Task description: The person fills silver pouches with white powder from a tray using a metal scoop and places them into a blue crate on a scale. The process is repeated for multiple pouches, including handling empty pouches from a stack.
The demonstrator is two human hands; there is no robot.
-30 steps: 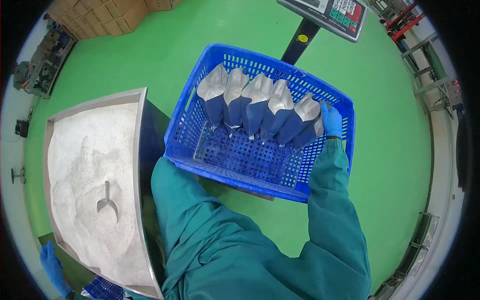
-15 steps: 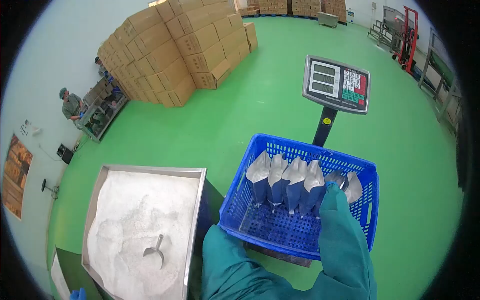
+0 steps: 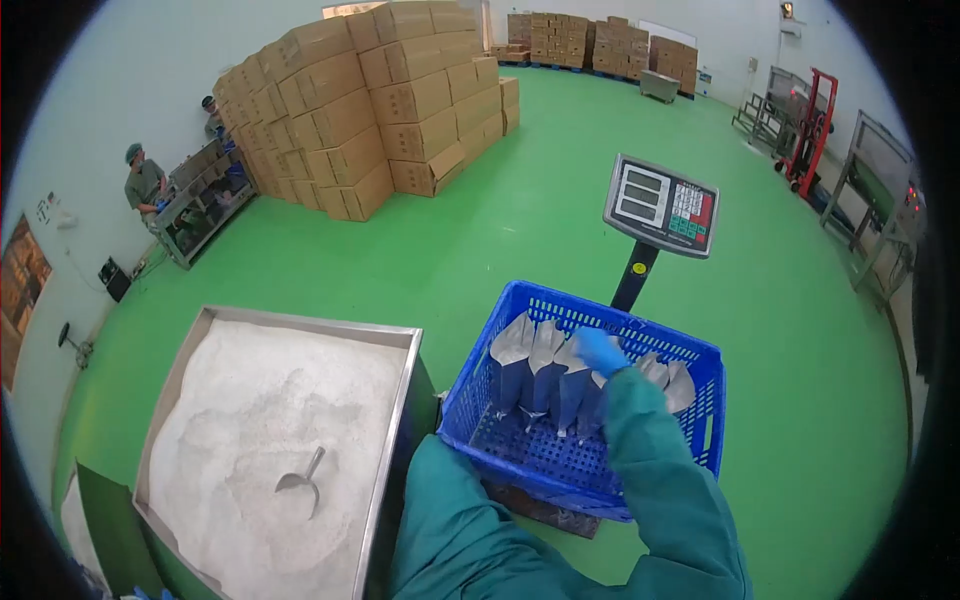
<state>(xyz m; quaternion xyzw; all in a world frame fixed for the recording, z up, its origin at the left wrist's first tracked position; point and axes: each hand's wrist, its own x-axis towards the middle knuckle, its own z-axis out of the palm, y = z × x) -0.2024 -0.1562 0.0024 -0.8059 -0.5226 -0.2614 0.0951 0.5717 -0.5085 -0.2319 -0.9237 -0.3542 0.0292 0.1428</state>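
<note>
My right hand [image 3: 600, 351], in a blue glove, is over the open tops of several blue-and-silver pouches [image 3: 512, 365] standing in a row. Its fingers look curled closed at the pouch mouths; what they hold, if anything, is hidden. The pouches stand upright inside a blue plastic basket [image 3: 510, 470]. At the bottom left edge, a sliver of blue glove that seems to be my left hand [image 3: 148, 595] shows, its fingers cut off by the frame. To the left, a metal bin [image 3: 412, 372] holds white powder [image 3: 230, 430] with a metal scoop [image 3: 300, 482] resting on it.
A scale display [image 3: 661, 205] rises on a post behind the basket. A dark green panel [image 3: 115, 530] stands left of the bin. Stacked cartons [image 3: 420, 100], a red lift [image 3: 812, 130] and a person [image 3: 147, 185] at a metal cart [image 3: 205, 200] are farther back.
My right hand has moved left along the pouch row and up, from the right-hand pouches to the middle ones. The camera view has shifted slightly. The scoop stays on the powder.
</note>
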